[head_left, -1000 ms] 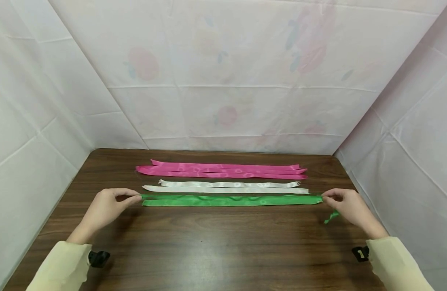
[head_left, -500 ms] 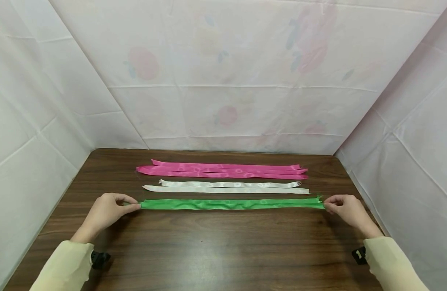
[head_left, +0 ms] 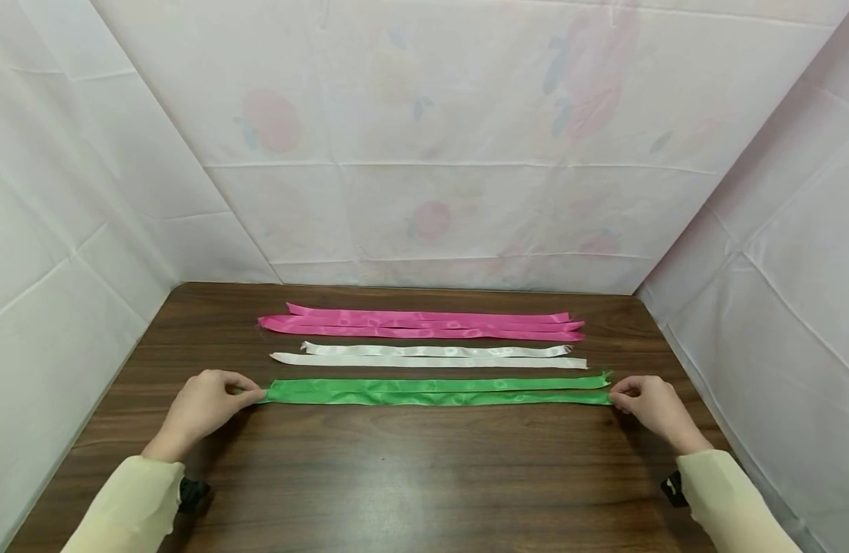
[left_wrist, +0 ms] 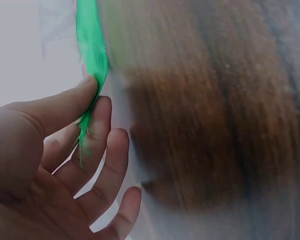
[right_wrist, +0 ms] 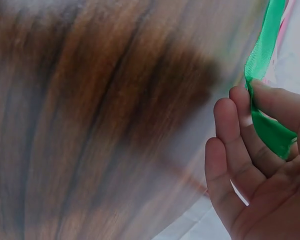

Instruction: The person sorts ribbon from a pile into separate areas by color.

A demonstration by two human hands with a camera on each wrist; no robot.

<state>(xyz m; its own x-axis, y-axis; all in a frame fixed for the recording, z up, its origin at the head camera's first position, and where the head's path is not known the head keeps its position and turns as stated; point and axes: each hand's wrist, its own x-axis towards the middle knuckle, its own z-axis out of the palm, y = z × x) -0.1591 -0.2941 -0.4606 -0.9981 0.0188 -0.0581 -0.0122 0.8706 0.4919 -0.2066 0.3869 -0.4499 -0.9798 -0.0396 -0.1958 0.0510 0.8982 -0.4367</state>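
A green ribbon point(head_left: 438, 400) is stretched from side to side between the two hands. My left hand point(head_left: 206, 405) pinches its left end between thumb and fingers; the frayed tip point(left_wrist: 83, 142) sticks out below the thumb in the left wrist view. Its right end is pinched by my right hand point(head_left: 654, 407), and a short tail point(right_wrist: 274, 135) hangs over the palm in the right wrist view. Just behind lies another green ribbon point(head_left: 438, 384), its right end loose and frayed. Farther back are white ribbons point(head_left: 424, 361), and beyond them several pink ribbons point(head_left: 424, 323).
The ribbons lie on a dark wood-grain table point(head_left: 383, 491). White cloth with faint fruit prints point(head_left: 431, 153) rises behind the table's back edge, and more white cloth point(head_left: 797, 307) hangs along both sides. Black straps sit at both wrists.
The hands have come slightly nearer to the person, drawing the pinched green ribbon down in front of the other green one. More of both ribbons shows now. White and pink ribbons stayed put.
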